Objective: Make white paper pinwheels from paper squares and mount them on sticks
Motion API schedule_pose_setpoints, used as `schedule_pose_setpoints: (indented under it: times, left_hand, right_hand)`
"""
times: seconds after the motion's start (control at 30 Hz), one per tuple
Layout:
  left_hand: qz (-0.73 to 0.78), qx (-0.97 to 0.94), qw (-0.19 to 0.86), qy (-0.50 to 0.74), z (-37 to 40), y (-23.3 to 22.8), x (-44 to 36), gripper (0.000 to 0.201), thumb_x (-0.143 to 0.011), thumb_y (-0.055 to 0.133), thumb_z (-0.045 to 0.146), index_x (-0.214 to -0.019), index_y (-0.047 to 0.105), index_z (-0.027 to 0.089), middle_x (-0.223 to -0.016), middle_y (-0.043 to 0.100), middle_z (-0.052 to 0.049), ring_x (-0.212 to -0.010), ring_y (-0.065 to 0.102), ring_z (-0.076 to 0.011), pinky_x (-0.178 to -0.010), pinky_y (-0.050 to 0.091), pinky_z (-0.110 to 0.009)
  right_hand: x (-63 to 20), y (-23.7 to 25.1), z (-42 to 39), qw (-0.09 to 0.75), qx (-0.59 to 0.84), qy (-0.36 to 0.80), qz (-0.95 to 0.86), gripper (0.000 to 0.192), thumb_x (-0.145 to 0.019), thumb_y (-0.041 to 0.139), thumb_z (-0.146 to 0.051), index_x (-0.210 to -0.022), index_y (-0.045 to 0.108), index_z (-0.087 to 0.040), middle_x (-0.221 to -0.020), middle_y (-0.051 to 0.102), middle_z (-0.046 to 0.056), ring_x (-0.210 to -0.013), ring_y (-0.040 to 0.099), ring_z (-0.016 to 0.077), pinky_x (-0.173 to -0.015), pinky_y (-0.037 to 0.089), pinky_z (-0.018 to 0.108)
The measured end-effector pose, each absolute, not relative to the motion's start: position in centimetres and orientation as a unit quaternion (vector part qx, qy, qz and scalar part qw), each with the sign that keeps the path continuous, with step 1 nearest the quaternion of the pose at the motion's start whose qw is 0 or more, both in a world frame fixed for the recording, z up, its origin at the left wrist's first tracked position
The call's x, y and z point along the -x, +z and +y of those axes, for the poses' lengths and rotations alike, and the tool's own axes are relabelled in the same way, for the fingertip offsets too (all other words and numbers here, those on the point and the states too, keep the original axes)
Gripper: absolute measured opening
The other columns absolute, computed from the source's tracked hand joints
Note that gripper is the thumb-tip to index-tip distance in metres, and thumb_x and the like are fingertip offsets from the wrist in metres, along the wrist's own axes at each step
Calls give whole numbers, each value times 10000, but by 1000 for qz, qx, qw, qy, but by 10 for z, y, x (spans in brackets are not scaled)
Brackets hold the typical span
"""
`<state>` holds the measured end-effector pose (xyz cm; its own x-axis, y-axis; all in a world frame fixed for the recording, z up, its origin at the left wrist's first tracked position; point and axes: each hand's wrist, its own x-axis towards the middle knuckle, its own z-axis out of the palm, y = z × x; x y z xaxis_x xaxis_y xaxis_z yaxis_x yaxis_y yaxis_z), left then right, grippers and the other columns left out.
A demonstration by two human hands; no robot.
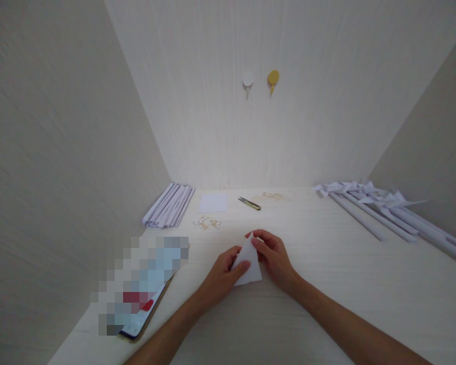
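Paper [253, 264] looks part-folded, pinched in fingers of left hand [225, 271] and right hand [276, 256]; flat sheet [213, 203] lies unfolded, far left-centre.

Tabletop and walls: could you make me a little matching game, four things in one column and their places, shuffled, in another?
1. Yellow hook
2. Paper piece
3. Snips
4. Neat bundle of paper rolls

A. Lying right of the flat sheet
B. Beside the left wall
C. On the back wall
D. Between the left hand and right hand

Pairs: 1-C, 2-D, 3-A, 4-B.
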<state>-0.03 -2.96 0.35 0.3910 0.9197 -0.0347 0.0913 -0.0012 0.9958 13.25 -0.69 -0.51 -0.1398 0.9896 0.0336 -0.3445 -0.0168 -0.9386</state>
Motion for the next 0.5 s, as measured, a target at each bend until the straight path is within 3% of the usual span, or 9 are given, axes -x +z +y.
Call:
schedule_pose_setpoints:
  times: [0.5]
  left_hand:
    - [441, -681, 489, 320, -31, 4, 0, 223, -746, 449, 286, -885, 529, 131, -764, 526, -18, -668, 441, -127, -595, 345, -230]
  right_hand:
    - [-134, -13, -4, 587, 341, 595, -430, 75, -618, 631, -251, -642, 650, -183, -553, 548, -22, -446, 401, 54, -400, 269, 187]
